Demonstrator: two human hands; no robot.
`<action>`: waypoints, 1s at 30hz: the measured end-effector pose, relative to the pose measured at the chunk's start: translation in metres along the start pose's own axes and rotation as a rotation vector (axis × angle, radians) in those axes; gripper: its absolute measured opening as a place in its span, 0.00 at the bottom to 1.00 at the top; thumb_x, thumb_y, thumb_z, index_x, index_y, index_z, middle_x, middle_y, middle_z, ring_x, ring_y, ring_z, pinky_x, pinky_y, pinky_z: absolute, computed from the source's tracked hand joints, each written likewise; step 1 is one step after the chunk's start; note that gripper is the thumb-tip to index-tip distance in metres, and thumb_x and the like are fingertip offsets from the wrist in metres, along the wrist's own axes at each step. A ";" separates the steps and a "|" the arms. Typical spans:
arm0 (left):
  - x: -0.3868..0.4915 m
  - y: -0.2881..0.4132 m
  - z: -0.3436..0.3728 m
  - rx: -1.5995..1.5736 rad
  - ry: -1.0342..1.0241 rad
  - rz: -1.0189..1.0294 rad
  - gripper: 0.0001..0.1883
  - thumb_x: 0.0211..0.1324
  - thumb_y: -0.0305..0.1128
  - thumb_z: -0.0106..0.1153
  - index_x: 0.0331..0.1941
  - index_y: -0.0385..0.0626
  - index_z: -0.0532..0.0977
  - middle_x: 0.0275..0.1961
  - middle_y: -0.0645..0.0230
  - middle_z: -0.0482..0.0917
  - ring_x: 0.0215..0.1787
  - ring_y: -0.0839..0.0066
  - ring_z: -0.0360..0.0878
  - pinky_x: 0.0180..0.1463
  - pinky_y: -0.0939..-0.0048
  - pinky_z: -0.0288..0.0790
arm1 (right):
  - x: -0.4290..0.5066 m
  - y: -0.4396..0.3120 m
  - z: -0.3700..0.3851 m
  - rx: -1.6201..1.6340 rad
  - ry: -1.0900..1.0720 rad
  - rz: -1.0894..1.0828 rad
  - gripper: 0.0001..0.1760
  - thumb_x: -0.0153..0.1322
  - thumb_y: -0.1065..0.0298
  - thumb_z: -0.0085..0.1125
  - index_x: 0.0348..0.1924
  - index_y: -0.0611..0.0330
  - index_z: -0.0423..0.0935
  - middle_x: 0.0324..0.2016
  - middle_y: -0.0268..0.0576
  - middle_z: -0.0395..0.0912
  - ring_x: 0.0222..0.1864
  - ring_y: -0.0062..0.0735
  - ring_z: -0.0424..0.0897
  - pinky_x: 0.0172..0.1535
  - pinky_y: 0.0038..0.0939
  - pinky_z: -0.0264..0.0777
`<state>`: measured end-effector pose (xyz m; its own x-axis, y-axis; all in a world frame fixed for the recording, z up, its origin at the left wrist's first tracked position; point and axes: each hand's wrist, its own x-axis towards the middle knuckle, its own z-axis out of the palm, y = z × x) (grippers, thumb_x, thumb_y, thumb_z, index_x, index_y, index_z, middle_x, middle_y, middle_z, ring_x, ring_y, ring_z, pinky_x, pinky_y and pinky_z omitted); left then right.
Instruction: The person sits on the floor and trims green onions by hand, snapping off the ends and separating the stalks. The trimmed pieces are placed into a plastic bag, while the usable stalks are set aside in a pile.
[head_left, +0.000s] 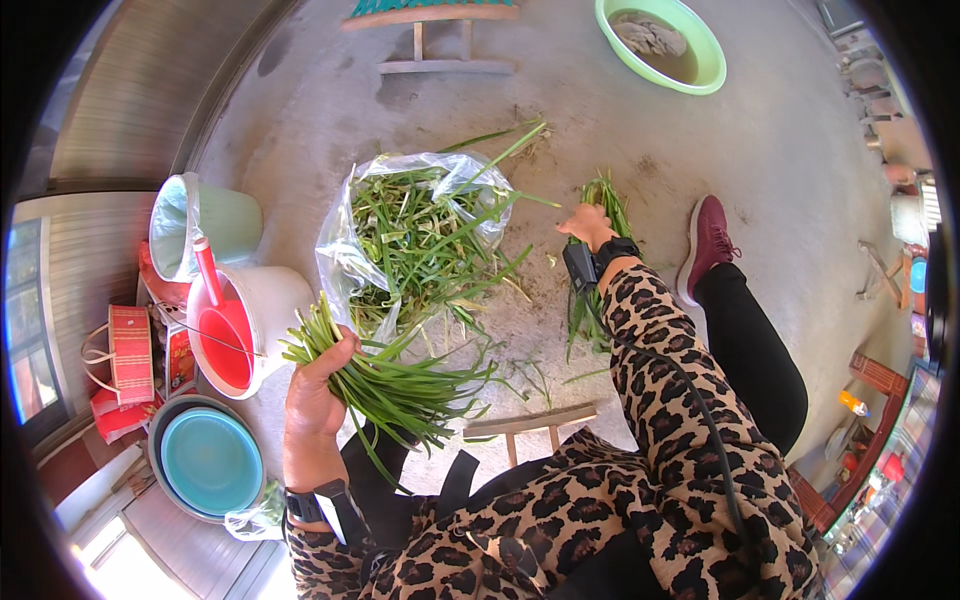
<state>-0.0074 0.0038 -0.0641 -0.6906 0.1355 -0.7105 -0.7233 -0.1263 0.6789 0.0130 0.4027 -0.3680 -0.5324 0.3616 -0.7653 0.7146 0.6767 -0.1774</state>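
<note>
My left hand (321, 382) is closed around a bunch of long green leafy stalks (405, 379), like garlic chives, with the pale cut ends at the upper left and the leaves trailing right. My right hand (590, 225) is at a second bunch of green stalks (615, 206) lying on the floor; its fingers are partly hidden, so whether it grips them is unclear. Between and beyond the hands, a clear plastic bag (341, 247) stands open, heaped with loose green leaves and trimmings (420, 240). Some leaves hang over its edge.
At the left are a pale green bin (232, 221), a white bucket (281, 315) with a red dipper (225, 341), and a blue basin (212, 461). Wooden stools stand far ahead (442, 67) and close before me (529, 421). A green basin (705, 71) holds murky water and cloth. Scraps litter the floor.
</note>
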 end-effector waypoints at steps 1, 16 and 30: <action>0.000 0.002 0.001 0.001 -0.009 0.004 0.11 0.52 0.27 0.58 0.39 0.39 0.72 0.33 0.65 0.75 0.34 0.73 0.75 0.42 0.71 0.71 | 0.002 0.002 -0.001 -0.052 -0.027 0.048 0.28 0.60 0.49 0.64 0.48 0.54 0.76 0.50 0.52 0.72 0.59 0.55 0.60 0.52 0.49 0.61; -0.016 0.002 0.011 0.044 -0.244 0.067 0.08 0.54 0.31 0.58 0.35 0.40 0.73 0.29 0.69 0.75 0.32 0.76 0.75 0.41 0.75 0.69 | -0.171 0.055 -0.068 1.300 0.438 -0.206 0.08 0.64 0.75 0.55 0.37 0.60 0.72 0.34 0.40 0.78 0.33 0.26 0.78 0.32 0.27 0.69; -0.061 0.006 0.004 0.086 -0.583 0.341 0.07 0.49 0.27 0.62 0.32 0.40 0.75 0.30 0.65 0.80 0.31 0.76 0.77 0.39 0.74 0.70 | -0.407 -0.112 -0.130 0.918 0.214 -0.714 0.03 0.65 0.70 0.60 0.30 0.58 0.77 0.27 0.29 0.77 0.28 0.15 0.75 0.31 0.20 0.71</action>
<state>0.0299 -0.0008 -0.0160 -0.7486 0.6122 -0.2545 -0.4456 -0.1804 0.8769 0.0909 0.2626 0.0437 -0.9462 0.2474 -0.2086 0.2359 0.0861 -0.9679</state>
